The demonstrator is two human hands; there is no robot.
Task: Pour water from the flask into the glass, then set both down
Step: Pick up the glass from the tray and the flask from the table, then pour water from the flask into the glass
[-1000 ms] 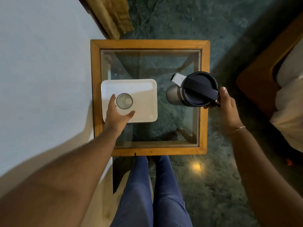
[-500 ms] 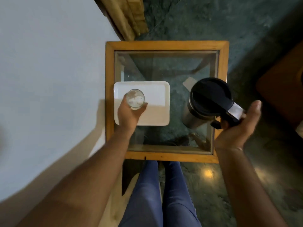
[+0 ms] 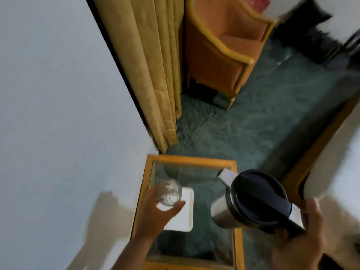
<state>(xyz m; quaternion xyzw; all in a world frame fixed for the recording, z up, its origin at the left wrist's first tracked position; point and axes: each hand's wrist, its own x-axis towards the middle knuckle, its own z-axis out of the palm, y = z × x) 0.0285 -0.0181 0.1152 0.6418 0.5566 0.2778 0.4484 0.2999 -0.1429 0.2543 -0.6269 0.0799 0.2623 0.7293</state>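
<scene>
Flask (image 3: 251, 201) hangs in the right hand (image 3: 303, 236) by its handle, right of the glass (image 3: 169, 193) gripped in the left hand (image 3: 155, 211) above the tray (image 3: 185, 217); no pour visible; pouring and setting down remain.

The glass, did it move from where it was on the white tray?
Yes. The glass is lifted in the left hand and now sits over the far left corner of the white tray, tilted, no longer standing on it.
</scene>
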